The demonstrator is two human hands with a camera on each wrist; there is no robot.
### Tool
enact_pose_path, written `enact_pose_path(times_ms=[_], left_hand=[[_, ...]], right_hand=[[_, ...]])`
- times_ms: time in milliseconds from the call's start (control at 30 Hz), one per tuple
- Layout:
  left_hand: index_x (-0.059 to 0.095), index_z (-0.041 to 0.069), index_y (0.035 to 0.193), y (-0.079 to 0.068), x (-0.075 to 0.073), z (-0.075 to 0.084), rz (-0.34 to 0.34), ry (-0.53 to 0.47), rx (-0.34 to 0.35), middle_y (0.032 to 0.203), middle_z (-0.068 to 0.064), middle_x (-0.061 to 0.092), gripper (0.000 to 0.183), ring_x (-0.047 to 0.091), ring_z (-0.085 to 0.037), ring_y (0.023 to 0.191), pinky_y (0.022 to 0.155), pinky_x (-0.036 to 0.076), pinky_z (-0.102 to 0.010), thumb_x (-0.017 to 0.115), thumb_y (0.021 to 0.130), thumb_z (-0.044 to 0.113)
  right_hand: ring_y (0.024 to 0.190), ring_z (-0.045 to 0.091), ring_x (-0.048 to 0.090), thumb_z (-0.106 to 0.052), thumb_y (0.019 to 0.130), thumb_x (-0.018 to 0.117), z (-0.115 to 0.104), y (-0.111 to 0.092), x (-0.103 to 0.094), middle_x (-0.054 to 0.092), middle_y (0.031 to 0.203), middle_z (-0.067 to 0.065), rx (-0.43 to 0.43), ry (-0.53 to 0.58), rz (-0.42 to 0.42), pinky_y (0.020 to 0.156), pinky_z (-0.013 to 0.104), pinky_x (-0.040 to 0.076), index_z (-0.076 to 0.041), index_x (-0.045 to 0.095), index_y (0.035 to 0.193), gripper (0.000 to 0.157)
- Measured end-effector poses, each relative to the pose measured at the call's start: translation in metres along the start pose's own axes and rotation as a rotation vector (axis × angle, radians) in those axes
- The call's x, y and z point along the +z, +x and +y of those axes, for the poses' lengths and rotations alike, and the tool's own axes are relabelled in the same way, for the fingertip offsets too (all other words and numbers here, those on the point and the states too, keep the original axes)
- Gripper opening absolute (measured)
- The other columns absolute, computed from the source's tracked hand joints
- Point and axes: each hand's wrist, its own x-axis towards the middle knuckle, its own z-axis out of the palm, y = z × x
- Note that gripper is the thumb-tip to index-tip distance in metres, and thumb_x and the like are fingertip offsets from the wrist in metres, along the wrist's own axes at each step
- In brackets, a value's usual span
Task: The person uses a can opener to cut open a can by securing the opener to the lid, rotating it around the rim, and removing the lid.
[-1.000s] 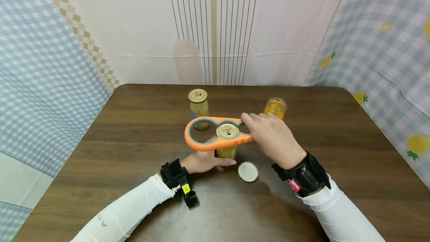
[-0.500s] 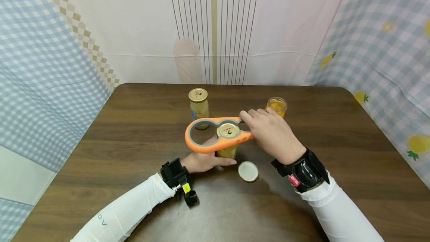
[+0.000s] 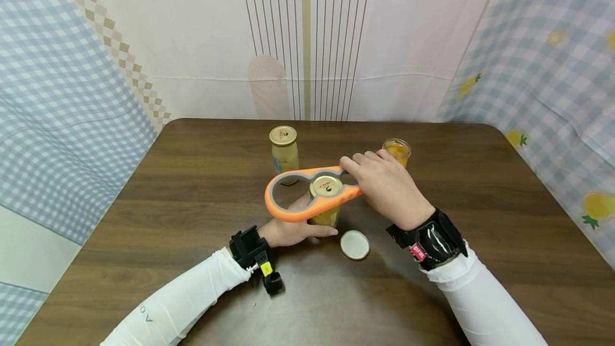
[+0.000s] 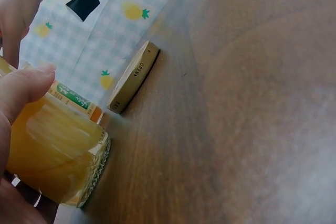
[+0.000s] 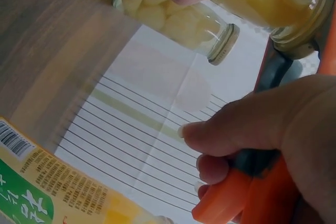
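My left hand (image 3: 290, 231) grips a glass jar (image 3: 325, 219) of yellow fruit low on its side, thumb along the front. In the left wrist view the jar (image 4: 58, 150) stands on the wooden table. Around its gold lid (image 3: 325, 186) sits an orange and grey jar opener (image 3: 288, 214), the lid in the smaller loop near the handles. My right hand (image 3: 391, 191) holds the handles from above; the right wrist view shows thumb and fingers wrapped about the orange handles (image 5: 226, 198). A loose lid (image 3: 355, 245) lies upside down in front of the jar, to its right.
Behind stands a capped jar (image 3: 284, 151) of pale fruit. An uncapped jar (image 3: 396, 151) with orange-yellow contents is just beyond my right hand, partly hidden by it. The table (image 3: 192, 186) ends at a patterned cloth backdrop (image 3: 202, 95).
My right hand has shifted slightly away and left, turning the jar opener a little counterclockwise; its far left end has come nearer me. The left hand and jar stay in place.
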Motion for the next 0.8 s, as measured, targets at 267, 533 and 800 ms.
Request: enact_pose_path(times_ms=[267,533,800], left_hand=[[0.028,0.024,0.160,0.0000,0.0001,0.0002,-0.014,-0.024,-0.002,0.167,0.010,0.027,0.091,0.023,-0.011,0.155,0.127,0.022,-0.030,0.080,0.087,0.008],[0.026,0.020,0.161,0.0003,0.0016,0.0017,0.022,-0.023,-0.001,0.167,0.005,0.028,0.099,0.026,-0.013,0.154,0.126,0.023,-0.030,0.084,0.082,0.005],[0.018,0.024,0.162,0.0009,0.0005,-0.0003,0.029,0.003,0.018,0.168,0.008,0.022,0.104,0.023,-0.012,0.154,0.127,0.022,-0.031,0.083,0.083,0.007]], right_hand=[[0.087,0.029,0.066,0.010,0.075,0.074,0.0009,0.0011,0.0029,0.063,0.085,0.005,0.001,-0.003,0.023,0.078,0.039,0.048,-0.012,0.058,0.101,0.038],[0.090,0.027,0.066,-0.010,0.068,0.075,-0.0002,0.0042,0.0007,0.067,0.091,0.004,0.056,0.038,-0.069,0.084,0.042,0.046,-0.015,0.063,0.108,0.042],[0.087,0.030,0.065,-0.006,0.068,0.074,-0.0024,0.0053,0.0028,0.065,0.087,0.005,0.070,0.022,-0.051,0.082,0.042,0.046,-0.012,0.061,0.099,0.034]])
